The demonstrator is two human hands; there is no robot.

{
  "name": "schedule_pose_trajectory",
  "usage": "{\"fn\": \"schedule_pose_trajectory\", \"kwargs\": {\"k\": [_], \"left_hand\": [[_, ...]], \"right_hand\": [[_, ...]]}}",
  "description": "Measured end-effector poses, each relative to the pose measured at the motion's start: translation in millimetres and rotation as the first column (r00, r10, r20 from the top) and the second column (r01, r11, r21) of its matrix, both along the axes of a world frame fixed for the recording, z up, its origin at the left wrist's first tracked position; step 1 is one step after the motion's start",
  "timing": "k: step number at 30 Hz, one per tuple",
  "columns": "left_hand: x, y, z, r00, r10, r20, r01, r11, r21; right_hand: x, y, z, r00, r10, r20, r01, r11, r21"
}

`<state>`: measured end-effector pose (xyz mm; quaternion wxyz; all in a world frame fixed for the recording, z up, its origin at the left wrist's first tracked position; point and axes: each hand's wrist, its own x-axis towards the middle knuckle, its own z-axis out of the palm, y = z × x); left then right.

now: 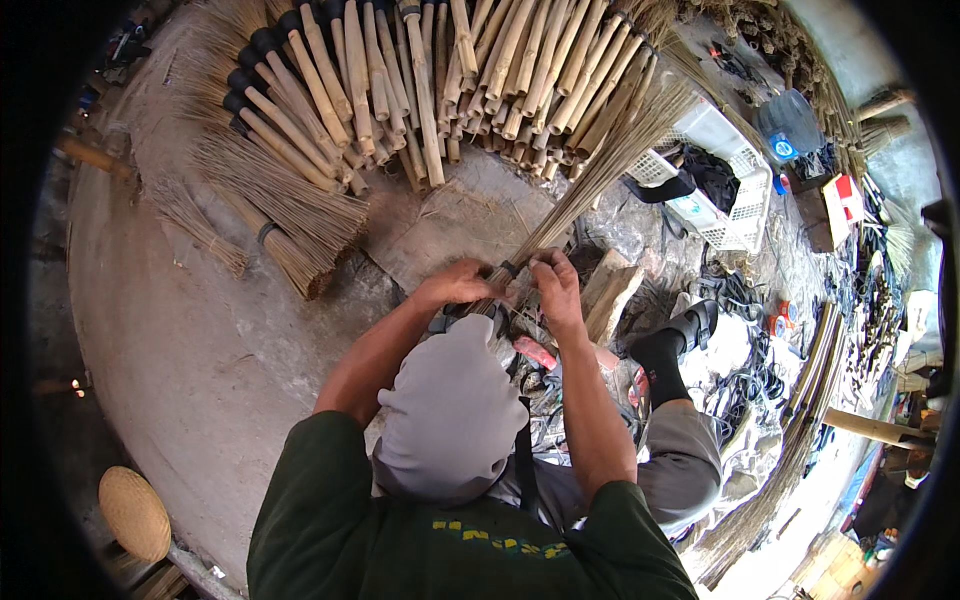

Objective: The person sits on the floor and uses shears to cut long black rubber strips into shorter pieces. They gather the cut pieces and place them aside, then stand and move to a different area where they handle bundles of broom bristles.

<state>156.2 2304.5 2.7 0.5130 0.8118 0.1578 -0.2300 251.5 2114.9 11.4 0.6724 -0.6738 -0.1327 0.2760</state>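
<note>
Gripping a bundle of thin broom sticks (590, 180) at its bound end, left hand (462, 282) and right hand (556, 283) both closed; finished brooms (300, 120) lie beyond.

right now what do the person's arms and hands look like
Both forearms are bare. The left hand and right hand wear no gloves, and no rings or watch show. Dark green short sleeves end above the elbows.

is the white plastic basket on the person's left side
No, the white plastic basket sits to the person's right, beyond the right hand.
</note>
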Motion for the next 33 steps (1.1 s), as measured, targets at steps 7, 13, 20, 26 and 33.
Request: {"fn": "schedule_pose_trajectory", "kwargs": {"k": [7,13,20,26,33], "left_hand": [[6.8,-31.8,-29.4,0.967,0.197,0.163,-0.242,0.912,0.330],[1.9,-18.7,-34.9,0.981,0.105,0.162,-0.157,0.922,0.354],[-7.8,-20.7,-43.4,0.986,0.141,-0.091,-0.141,0.990,0.006],[-24.4,-26.6,-49.4,0.966,0.217,0.143,-0.231,0.968,0.094],[-43.4,-24.9,-21.0,0.933,0.072,0.352,-0.230,0.872,0.433]], "right_hand": [[-35.8,9.8,48.5,0.962,0.061,0.266,-0.067,0.998,0.011],[-17.6,18.9,51.4,0.958,-0.200,-0.204,0.258,0.913,0.316],[-15.1,-55.9,-13.4,0.930,-0.240,-0.277,0.271,0.959,0.080],[-65.4,-53.8,-64.2,0.985,0.135,-0.108,-0.167,0.906,-0.389],[8.6,58.0,13.2,0.817,-0.498,-0.290,0.561,0.804,0.197]]}}
